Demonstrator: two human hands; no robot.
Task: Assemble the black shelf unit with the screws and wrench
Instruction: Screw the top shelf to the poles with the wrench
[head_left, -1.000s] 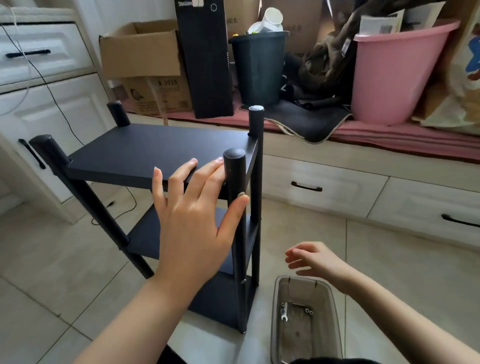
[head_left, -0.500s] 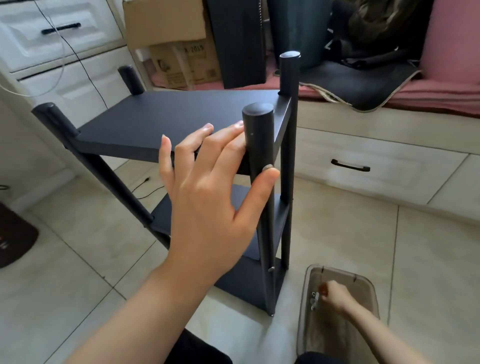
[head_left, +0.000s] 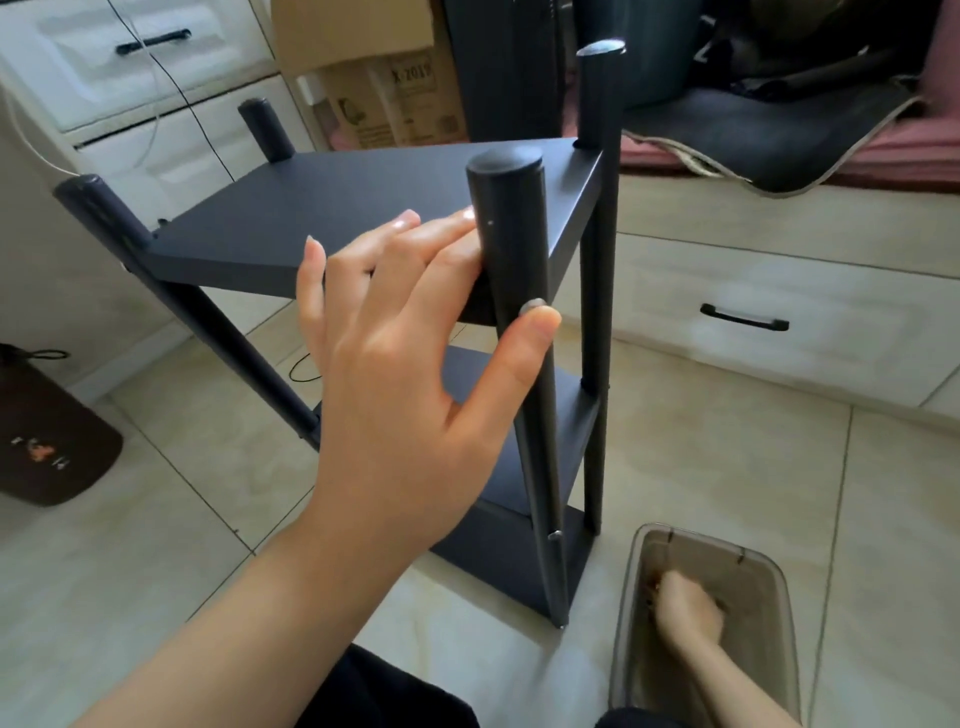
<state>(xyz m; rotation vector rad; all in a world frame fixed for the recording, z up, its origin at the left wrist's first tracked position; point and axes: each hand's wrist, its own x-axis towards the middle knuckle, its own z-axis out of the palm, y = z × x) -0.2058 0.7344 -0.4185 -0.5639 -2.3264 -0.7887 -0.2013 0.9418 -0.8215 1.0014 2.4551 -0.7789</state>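
Observation:
The black shelf unit (head_left: 363, 208) stands upright on the tiled floor, with three boards between round posts. My left hand (head_left: 395, 364) lies with straight fingers on the top board's near edge. Its thumb presses a silver screw (head_left: 532, 306) against the near post (head_left: 511, 218). A second screw (head_left: 555, 535) sticks out low on that post. My right hand (head_left: 685, 608) reaches down into a clear plastic bin (head_left: 784, 597) at the lower right, fingers bent and blurred. The hand hides whatever lies under it, and no wrench shows.
White drawers with black handles (head_left: 743, 322) run along the wall behind the shelf. A cardboard box (head_left: 384, 98) and a dark cushion (head_left: 779, 130) sit on the bench above. A brown mat (head_left: 47, 441) lies on the floor at the left, and a thin cable (head_left: 306, 369) trails under the shelf.
My right hand dropped from above the bin down into it, onto the spot where the wrench lay. The view moved closer and lower; my left hand stayed on the top board and screw.

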